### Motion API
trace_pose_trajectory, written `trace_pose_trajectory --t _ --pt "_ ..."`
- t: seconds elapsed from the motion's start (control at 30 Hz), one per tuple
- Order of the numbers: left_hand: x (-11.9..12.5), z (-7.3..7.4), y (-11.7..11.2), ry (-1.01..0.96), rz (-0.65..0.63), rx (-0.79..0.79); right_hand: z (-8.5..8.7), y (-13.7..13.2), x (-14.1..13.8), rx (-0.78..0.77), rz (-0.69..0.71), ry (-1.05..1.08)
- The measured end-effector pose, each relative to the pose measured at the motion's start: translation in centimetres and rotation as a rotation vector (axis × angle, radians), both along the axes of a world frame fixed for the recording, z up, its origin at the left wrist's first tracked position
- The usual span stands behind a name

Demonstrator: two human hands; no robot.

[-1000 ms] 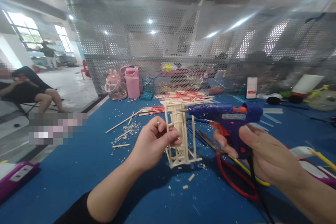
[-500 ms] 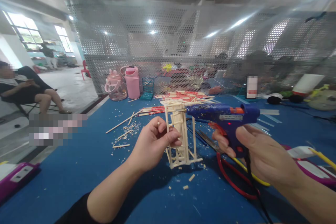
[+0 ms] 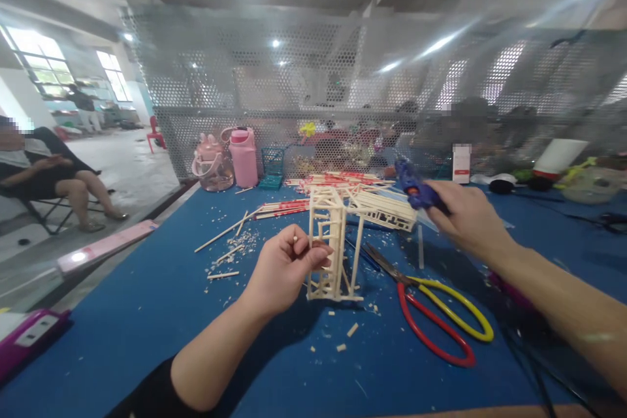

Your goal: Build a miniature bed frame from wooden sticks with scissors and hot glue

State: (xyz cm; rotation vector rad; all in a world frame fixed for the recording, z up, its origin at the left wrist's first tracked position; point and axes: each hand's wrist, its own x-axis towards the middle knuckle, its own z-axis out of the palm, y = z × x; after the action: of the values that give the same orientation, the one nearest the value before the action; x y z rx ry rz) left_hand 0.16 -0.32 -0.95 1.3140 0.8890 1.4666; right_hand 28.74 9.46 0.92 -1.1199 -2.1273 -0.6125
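Observation:
My left hand (image 3: 281,268) is closed, its thumb and fingers pinching the left side of an upright frame (image 3: 337,248) made of pale wooden sticks. A small round stick end shows between its curled fingers; the rest of that piece is hidden. To the right, my right hand (image 3: 465,215) is wrapped round a blue hot glue gun (image 3: 414,186), held above the table and apart from the frame. The gun looks slightly blurred, its nozzle turned away from me. Scissors (image 3: 406,281) with one red and one yellow handle lie open on the table between my hands.
Behind the frame lie bundles of sticks (image 3: 337,179) with red wrapping and another stick lattice (image 3: 385,209). Stick offcuts (image 3: 228,251) litter the blue table (image 3: 147,333). Pink bottles (image 3: 243,160) stand before a perforated metal screen (image 3: 196,78). A person (image 3: 53,163) sits at the left.
My right hand has drawn the glue gun away from the frame, right and farther back, turning its nozzle away. The scissors and rear lattice now show. My left hand stays at the frame.

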Motion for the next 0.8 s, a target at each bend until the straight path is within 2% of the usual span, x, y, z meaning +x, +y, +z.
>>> trace_pose_trajectory --t 0.07,0.17,0.27,0.37,0.5,0.67,0.73,0.8 --pt "0.0 -0.1 0.0 0.004 0.007 0.002 0.5 2.9 0.4 -0.145 -0.167 -0.127" --pt "0.1 -0.2 -0.2 0.027 -0.006 -0.001 0.6 5.8 -0.2 -0.268 -0.33 -0.182" --pt "0.5 -0.6 -0.5 0.069 -0.035 -0.018 -0.1 7.4 -1.5 -0.409 -0.412 -0.236" --pt "0.7 -1.1 -0.6 0.114 -0.045 -0.02 -0.8 8.0 -2.4 -0.487 -0.419 -0.255" --pt "0.6 -1.2 -0.7 0.227 -0.009 0.039 -0.9 8.1 -2.7 -0.545 -0.442 -0.254" --pt "0.1 -0.8 -1.4 0.289 0.036 0.118 -0.7 6.9 -3.3 -0.49 -0.435 -0.164" --pt "-0.3 -0.6 -1.9 0.214 0.061 0.15 -0.6 5.3 -3.8 -0.404 -0.37 -0.021" --pt "-0.7 -0.5 -2.6 0.1 0.125 0.164 -0.2 2.2 -4.3 -0.256 -0.227 0.223"
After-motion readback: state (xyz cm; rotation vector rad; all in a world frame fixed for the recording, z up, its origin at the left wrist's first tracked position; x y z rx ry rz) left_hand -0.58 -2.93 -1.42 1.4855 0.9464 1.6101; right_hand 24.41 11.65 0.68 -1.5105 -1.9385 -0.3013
